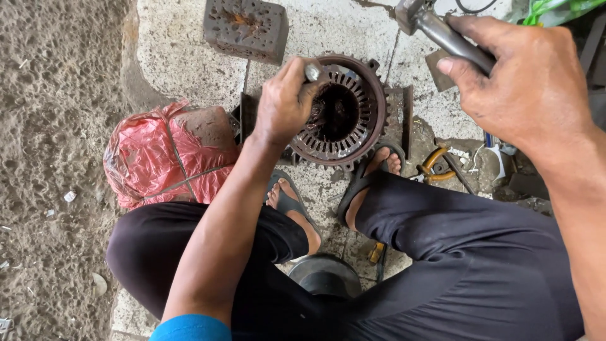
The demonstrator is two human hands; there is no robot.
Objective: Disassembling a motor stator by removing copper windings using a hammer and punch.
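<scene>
Seen from the head camera, a rusty ring-shaped motor stator (pixel 344 113) is set on the concrete floor (pixel 177 57) just in front of the person's sandalled feet (pixel 369 183). A short metal punch (pixel 312 71) is pinched in the clenched left hand (pixel 282 104) and held against the stator's upper left rim, with the hand lying over that side of the ring. A hammer (pixel 435 28) is gripped by its metal handle in the closed right hand (pixel 527 82), raised up and to the right of the stator and apart from it. A red plastic-wrapped bundle (pixel 164 158) is seen to the left of the stator, a pitted block (pixel 246 28) beyond it, and yellow-handled pliers (pixel 435 165) on the floor at its right. A round metal bowl (pixel 325 275) is partly hidden between the knees.
</scene>
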